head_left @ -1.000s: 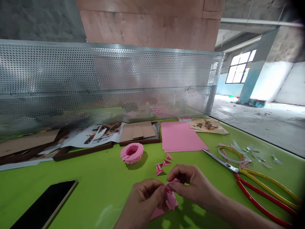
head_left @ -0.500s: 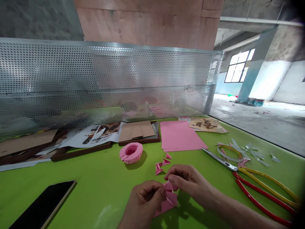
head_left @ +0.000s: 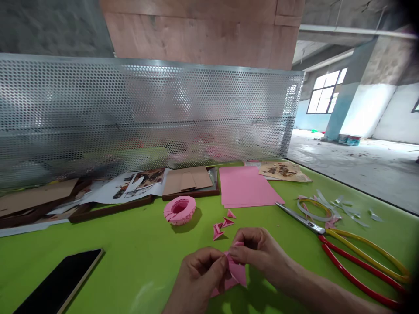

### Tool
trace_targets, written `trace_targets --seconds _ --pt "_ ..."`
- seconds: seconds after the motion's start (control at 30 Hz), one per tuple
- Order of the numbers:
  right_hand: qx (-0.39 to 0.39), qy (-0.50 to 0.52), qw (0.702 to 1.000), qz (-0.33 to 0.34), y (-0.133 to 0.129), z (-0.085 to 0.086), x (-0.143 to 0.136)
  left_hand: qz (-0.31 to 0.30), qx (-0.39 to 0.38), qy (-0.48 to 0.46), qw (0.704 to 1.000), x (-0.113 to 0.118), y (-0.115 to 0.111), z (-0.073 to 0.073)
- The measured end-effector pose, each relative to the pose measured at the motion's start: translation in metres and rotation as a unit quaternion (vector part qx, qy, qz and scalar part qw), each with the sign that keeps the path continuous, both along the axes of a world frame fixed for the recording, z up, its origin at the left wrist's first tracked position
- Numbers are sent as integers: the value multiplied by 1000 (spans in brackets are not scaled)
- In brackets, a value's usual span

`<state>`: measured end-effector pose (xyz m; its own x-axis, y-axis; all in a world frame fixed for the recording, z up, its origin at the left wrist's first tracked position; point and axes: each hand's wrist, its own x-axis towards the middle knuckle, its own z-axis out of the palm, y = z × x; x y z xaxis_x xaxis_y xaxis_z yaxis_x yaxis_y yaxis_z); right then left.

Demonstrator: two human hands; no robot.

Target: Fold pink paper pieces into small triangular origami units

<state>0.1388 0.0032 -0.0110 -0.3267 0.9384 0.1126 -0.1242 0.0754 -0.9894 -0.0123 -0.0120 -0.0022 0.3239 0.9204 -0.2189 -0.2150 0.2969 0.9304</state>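
Note:
Between my two hands is a folded piece of pink paper (head_left: 238,271), just above the green table. My left hand (head_left: 203,272) pinches its left side between thumb and fingers. At the upper right of the paper, my right hand (head_left: 258,253) is closed on it with thumb and forefinger. My fingers cover part of the folds. Just beyond them lie small folded pink paper triangles (head_left: 228,222). A thick pink ring (head_left: 180,210) with a ridged outer edge sits farther back to the left.
Pink sheets (head_left: 247,185) lie at the back. Large scissors (head_left: 316,229) with red and yellow handles rest on the right, near a tape roll (head_left: 303,209) and clear scraps. A phone (head_left: 62,281) is at front left. A perforated metal screen (head_left: 147,113) stands behind framed boards (head_left: 188,179).
My right thumb and fingers have moved slightly and now press down on the upper part of the folded paper. The paper has turned a little. My left hand keeps its pinch.

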Motion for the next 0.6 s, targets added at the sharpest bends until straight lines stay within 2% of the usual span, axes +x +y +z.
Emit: trace_targets --seconds 0.17,0.3,0.37,0.47,0.5,0.6 --pt "-2 -15 1000 -21 -1 4 3 -5 14 2 1000 0 -1 2" --pt "-18 -6 998 -53 -1 5 6 41 15 5 999 -3 5 -7" --pt "-16 -2 1000 -26 -2 2 3 72 31 -4 997 -6 9 -14" --pt "-15 33 999 34 -3 -9 -7 87 23 -24 996 -8 12 -22" --pt "-20 42 998 32 -3 -12 -10 87 14 -30 996 -8 12 -23" --pt "-19 39 999 -31 -2 -14 -14 71 -4 -35 997 -6 10 -20"
